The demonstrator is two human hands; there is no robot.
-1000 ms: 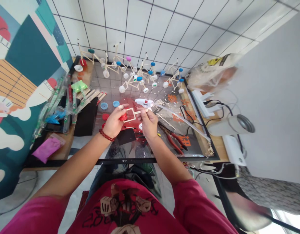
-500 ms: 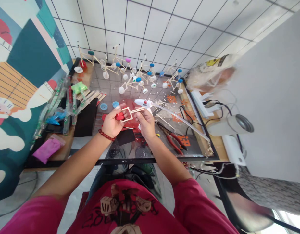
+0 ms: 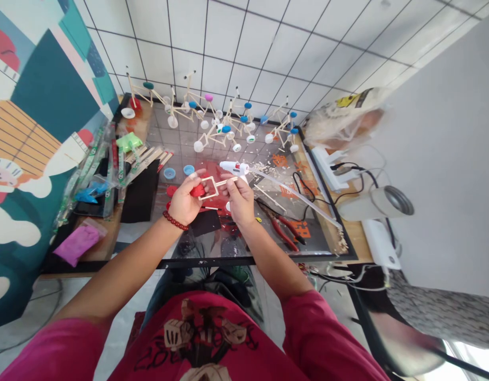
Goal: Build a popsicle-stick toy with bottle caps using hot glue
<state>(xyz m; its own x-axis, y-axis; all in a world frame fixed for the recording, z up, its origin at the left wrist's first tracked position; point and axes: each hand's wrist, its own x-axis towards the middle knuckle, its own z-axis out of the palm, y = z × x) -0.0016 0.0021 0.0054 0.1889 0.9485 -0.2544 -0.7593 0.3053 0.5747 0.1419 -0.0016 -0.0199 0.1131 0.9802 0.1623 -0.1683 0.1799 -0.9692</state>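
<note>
My left hand point(image 3: 184, 202) is closed on a red bottle cap point(image 3: 197, 190), which sits against one end of a small wooden stick frame point(image 3: 216, 189). Thin sticks run from the frame's other end into my right hand point(image 3: 241, 203), whose thumb and fingers pinch them. Just beyond my hands a white glue gun point(image 3: 234, 168) lies on the table, a clear glue stick point(image 3: 296, 193) reaching out behind it. Two blue caps point(image 3: 188, 170) rest beyond my left hand. Below the frame lies a black sheet point(image 3: 205, 223), partly under my hands.
Several stick models with cap wheels point(image 3: 226, 129) stand along the wall. Red-handled pliers point(image 3: 283, 233) and a dark cable lie at right, with wood scraps point(image 3: 272, 168) nearby. Packaged sticks, a pink clay bag point(image 3: 78, 242) and a green bag point(image 3: 129, 142) lie at left. A power strip point(image 3: 327, 169) is far right.
The stick frame and red cap have shifted very slightly to the right with both hands. My right fingers now cover more of the sticks. Everything else on the table looks the same.
</note>
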